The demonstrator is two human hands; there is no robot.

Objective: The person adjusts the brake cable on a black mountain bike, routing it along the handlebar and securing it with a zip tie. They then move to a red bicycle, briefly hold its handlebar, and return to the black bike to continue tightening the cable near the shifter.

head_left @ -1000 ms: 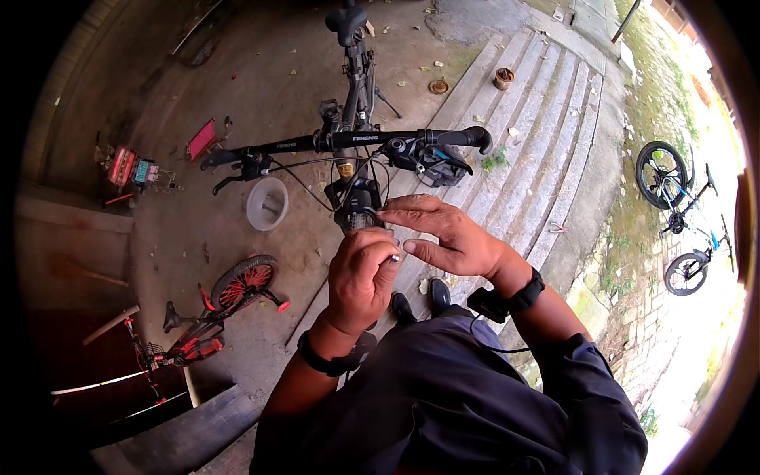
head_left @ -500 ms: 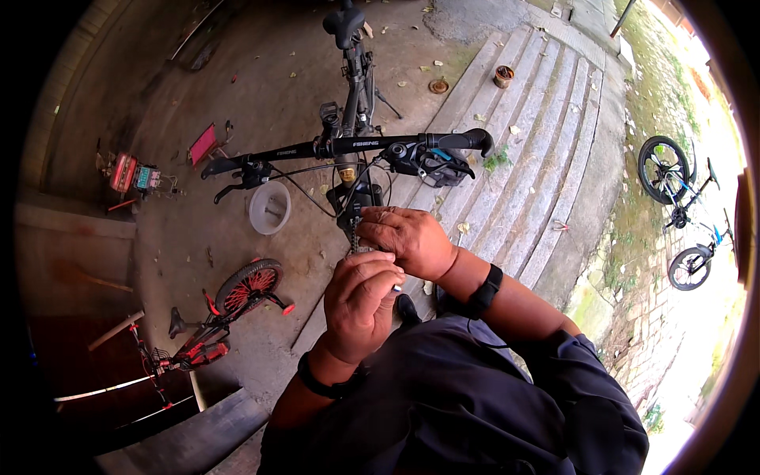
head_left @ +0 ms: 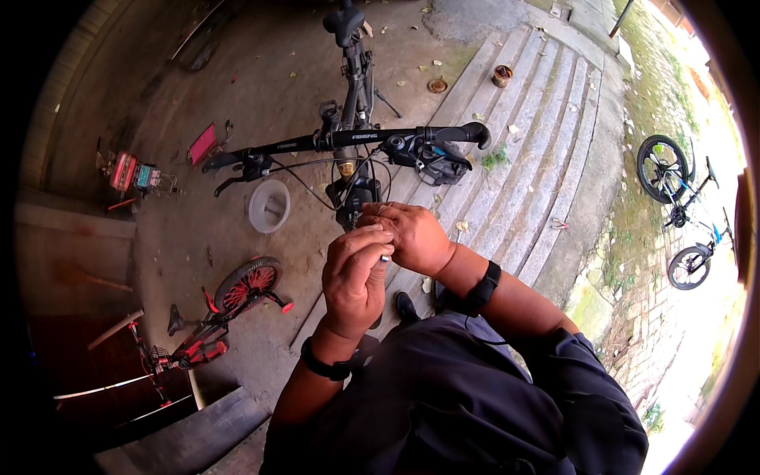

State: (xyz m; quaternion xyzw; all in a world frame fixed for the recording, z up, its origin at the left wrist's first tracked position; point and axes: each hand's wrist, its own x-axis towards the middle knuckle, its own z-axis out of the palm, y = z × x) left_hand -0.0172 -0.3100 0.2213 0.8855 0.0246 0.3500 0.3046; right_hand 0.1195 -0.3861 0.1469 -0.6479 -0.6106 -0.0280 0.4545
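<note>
A black bicycle stands in front of me, its handlebar (head_left: pixel 372 138) crossing the view and its saddle (head_left: pixel 343 25) at the far end. My left hand (head_left: pixel 355 273) is closed just in front of the fork (head_left: pixel 348 198). From its curled fingers pokes a small thing with a pale, bluish tip (head_left: pixel 385 258); its kind cannot be made out. Touching it, my right hand (head_left: pixel 410 239) has its fingers bent and closed over the front of the bicycle, under the handlebar. Whatever those fingers grip is hidden, as is most of the front wheel.
A white bucket (head_left: pixel 270 207) stands left of the handlebar. Beyond it lies a red and black bicycle (head_left: pixel 218 321). Stone steps (head_left: pixel 514 158) run along the right, with a small pot (head_left: pixel 503 76) on them. A blue and black bicycle (head_left: pixel 679 206) is farther right.
My left hand has moved up and slightly left, nearer the fork, taking the small pale-tipped thing with it. The handlebar has turned slightly. My right hand stays nearly in place.
</note>
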